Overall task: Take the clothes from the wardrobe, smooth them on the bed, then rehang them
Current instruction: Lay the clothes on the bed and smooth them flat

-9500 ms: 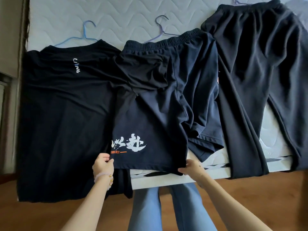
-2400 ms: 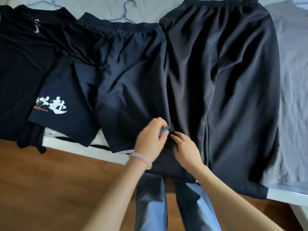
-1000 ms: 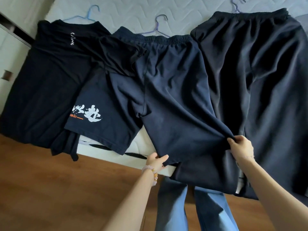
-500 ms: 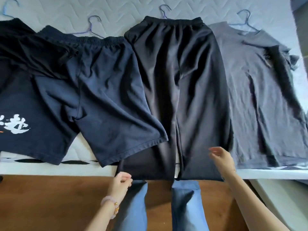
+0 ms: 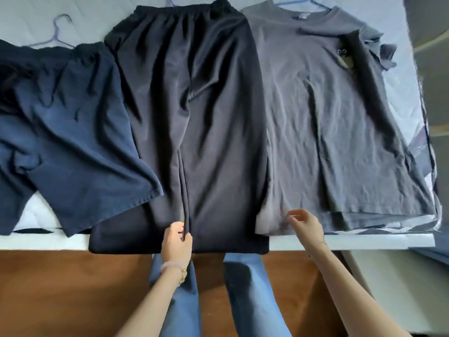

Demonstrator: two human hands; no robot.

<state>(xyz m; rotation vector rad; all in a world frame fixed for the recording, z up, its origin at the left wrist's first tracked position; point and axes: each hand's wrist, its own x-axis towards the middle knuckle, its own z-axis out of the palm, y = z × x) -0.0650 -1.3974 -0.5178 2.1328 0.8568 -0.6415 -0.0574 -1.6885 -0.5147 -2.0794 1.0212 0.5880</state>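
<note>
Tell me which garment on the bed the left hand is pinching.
The black trousers in the middle: the left hand pinches their inner leg seam near the hem. The navy shorts and grey T-shirt lie untouched beside them.

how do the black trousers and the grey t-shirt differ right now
The black trousers hang past the mattress edge; the grey t-shirt ends on it. The left hand pinches the trousers' inner seam; the right hand, open, hovers at the t-shirt's hem. Both lie flat with hangers at the top.
</note>
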